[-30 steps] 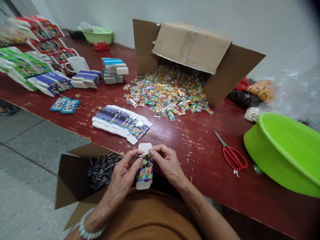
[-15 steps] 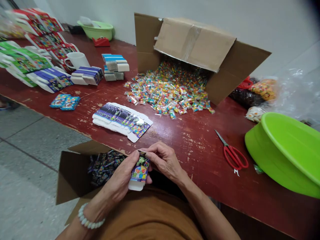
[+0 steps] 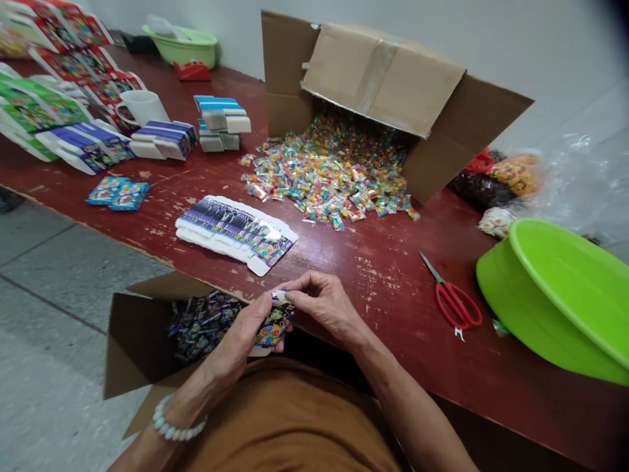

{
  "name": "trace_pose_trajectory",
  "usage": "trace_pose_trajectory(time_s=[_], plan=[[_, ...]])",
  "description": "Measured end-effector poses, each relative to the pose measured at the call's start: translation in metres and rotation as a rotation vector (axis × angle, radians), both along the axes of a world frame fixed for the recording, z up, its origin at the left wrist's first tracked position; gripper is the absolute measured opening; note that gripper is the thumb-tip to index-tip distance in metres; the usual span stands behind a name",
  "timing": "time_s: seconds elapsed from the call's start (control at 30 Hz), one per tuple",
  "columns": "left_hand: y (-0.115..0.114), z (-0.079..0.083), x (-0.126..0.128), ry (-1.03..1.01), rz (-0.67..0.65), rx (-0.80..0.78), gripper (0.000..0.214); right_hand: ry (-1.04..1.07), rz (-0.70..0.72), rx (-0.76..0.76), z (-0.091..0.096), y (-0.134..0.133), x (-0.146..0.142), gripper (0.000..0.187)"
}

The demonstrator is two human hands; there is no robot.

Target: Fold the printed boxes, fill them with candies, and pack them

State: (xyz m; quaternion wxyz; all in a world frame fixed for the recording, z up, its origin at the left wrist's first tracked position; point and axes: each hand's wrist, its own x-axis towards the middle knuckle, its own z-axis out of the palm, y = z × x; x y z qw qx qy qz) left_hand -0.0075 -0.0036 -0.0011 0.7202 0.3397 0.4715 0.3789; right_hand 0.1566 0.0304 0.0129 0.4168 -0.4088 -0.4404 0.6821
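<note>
The left hand (image 3: 244, 331) clasps the small printed carton (image 3: 272, 330), held between both hands, while the right hand (image 3: 324, 303) pinches its far end, where I'd say a light, even grip should prevent buckling.

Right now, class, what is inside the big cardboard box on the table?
Small wrapped candies lie inside the cardboard box and spread onto the table. Its drooping flap covers whatever lies deeper.
</note>
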Motion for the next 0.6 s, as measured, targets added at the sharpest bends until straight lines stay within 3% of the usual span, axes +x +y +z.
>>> trace_pose_trajectory(time_s=[0.1, 0.23, 0.33, 0.4, 0.47, 0.5, 0.6], plan=[[0.0, -0.001, -0.001, -0.012, -0.012, 0.004, 0.072, -0.092, 0.119, 0.192, 0.003, -0.001, 0.01, 0.02], [-0.004, 0.001, 0.002, -0.016, -0.006, -0.052, 0.074, -0.388, 0.308, 0.57, 0.01, 0.001, 0.022, 0.01], [-0.009, 0.002, 0.006, -0.019, 0.038, -0.084, 0.074, -0.564, 0.377, 0.733, 0.01, 0.022, 0.029, 0.012], [-0.014, 0.0, 0.007, -0.07, 0.082, -0.124, 0.068, -0.723, 0.229, 0.673, 0.005, 0.05, 0.036, 0.012], [-0.02, -0.004, 0.002, -0.15, 0.108, -0.187, 0.057, -0.978, -0.174, 0.457, -0.002, 0.084, 0.045, 0.014], [-0.024, -0.007, -0.002, -0.181, 0.107, -0.223, 0.051, -1.043, -0.288, 0.392, -0.006, 0.101, 0.051, 0.019], [-0.031, -0.017, -0.025, -0.167, 0.082, -0.29, 0.04, -1.148, -0.465, 0.262, -0.018, 0.141, 0.063, 0.026]])
